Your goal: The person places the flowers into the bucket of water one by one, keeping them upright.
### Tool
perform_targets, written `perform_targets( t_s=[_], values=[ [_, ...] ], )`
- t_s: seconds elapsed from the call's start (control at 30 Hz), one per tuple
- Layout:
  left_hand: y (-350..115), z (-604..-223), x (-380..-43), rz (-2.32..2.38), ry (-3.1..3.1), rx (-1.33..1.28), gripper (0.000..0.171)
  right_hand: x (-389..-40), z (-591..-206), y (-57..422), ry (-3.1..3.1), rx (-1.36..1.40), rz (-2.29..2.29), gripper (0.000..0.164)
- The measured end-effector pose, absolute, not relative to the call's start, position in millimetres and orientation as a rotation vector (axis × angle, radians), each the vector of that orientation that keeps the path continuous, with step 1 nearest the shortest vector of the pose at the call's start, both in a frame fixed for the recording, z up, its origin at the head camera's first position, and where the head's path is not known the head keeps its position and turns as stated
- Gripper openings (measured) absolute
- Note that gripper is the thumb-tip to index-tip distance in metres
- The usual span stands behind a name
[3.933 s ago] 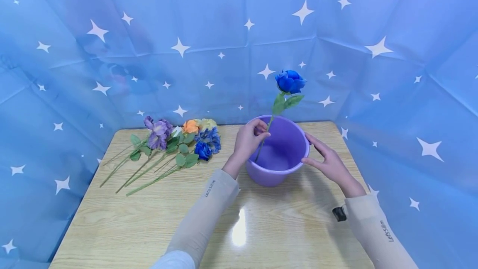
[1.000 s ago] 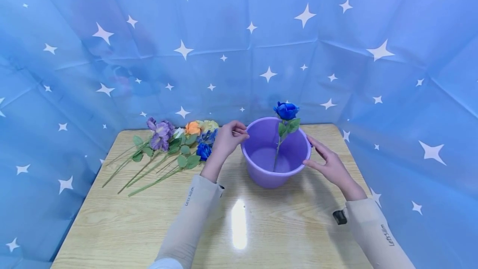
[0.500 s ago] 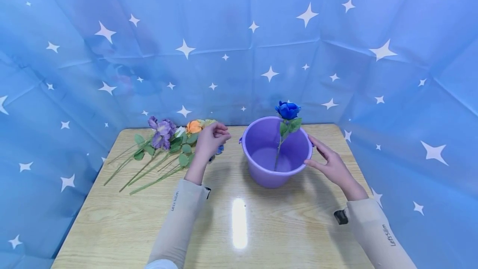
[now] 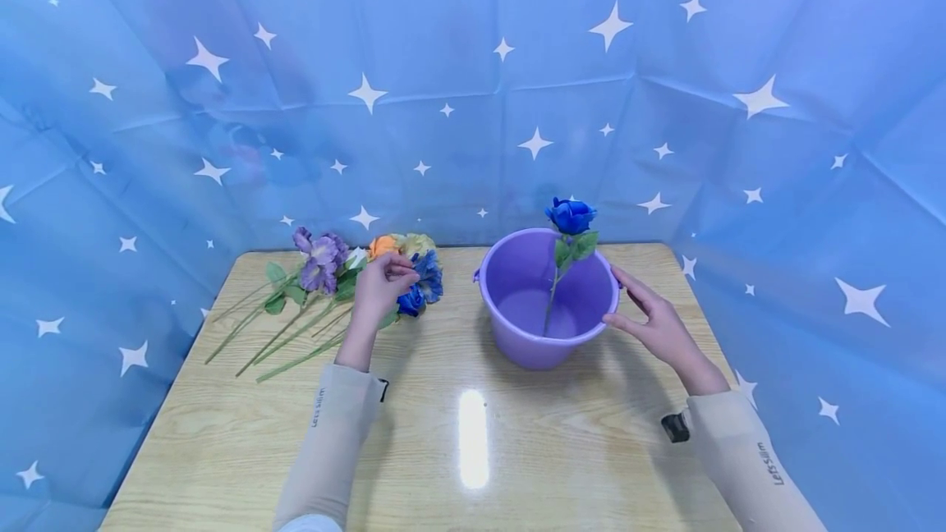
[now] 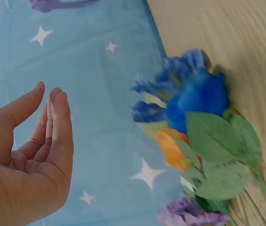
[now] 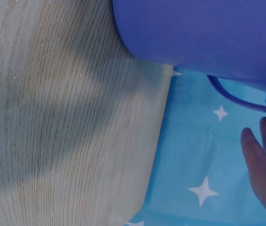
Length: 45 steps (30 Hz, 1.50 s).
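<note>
So we've got a glossy wood-grain table (image 4: 547,450) holding a smooth, round purple bucket (image 4: 526,349). Ruffled flowers (image 4: 319,263) lie left of it; one blue rose (image 4: 571,217) leans inside. The left hand (image 4: 375,292) is near the flowers, thumb-to-finger gap narrow, nothing in it. The right hand (image 4: 656,327) touches the bucket's rim, thumb spread from fingers.

We see star-printed blue fabric (image 4: 443,23) from nine o'clock round to three, glare (image 4: 474,437) on the wood-grain tabletop (image 4: 576,450) at six.
</note>
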State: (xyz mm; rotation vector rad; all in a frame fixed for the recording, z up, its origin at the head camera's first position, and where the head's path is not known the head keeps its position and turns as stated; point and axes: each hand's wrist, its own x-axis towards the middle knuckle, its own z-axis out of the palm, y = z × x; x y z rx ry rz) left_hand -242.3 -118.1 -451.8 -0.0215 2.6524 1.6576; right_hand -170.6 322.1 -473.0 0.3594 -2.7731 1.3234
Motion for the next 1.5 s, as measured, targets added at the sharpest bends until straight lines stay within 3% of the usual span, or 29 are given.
perform_targets(
  t_s=[0.77, 1.5],
  values=[
    [-187, -489, -231, 1.607, 2.596, -0.326, 0.035, -172, -473, 321, -2.770, 0.346, 1.328, 0.076],
    [-228, -550, -212, 1.501, 2.625, -0.335, 0.028, -170, -472, 320, -2.730, 0.387, 1.371, 0.079]
  ],
)
